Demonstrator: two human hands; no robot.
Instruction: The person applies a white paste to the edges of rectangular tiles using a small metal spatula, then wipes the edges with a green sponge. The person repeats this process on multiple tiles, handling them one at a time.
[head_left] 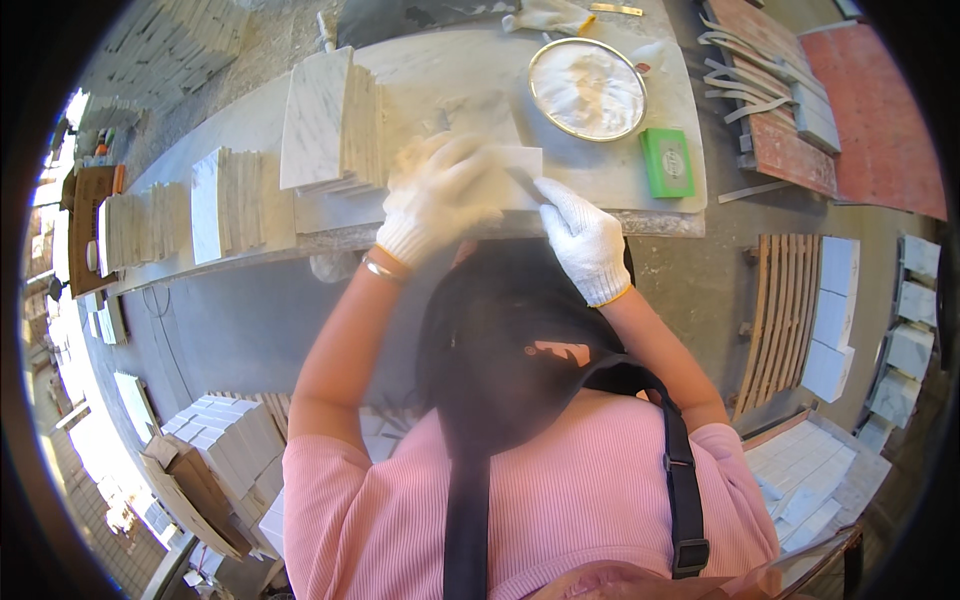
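My right hand (580, 235), in a white knit glove, is closed around a putty knife (524, 184) with a thin dark-grey blade. That blade lies against the near right part of a pale tile (527, 160) on the bench. To its left my left hand (440, 195), also gloved, is over the tile, its fingers smeared by motion. Whether it grips anything is hidden by the blur. A round metal-rimmed pan (588, 90) of white paste or powder stands beyond my right hand. A green box (667, 163) sits to the right of the pan.
Marble tiles stand on edge in a tall stack (335, 120) left of my left hand, with a lower stack (225, 200) farther left. The stone bench (665, 222) ends just before me. At the right are a wooden pallet (780, 320) and a red board (875, 110).
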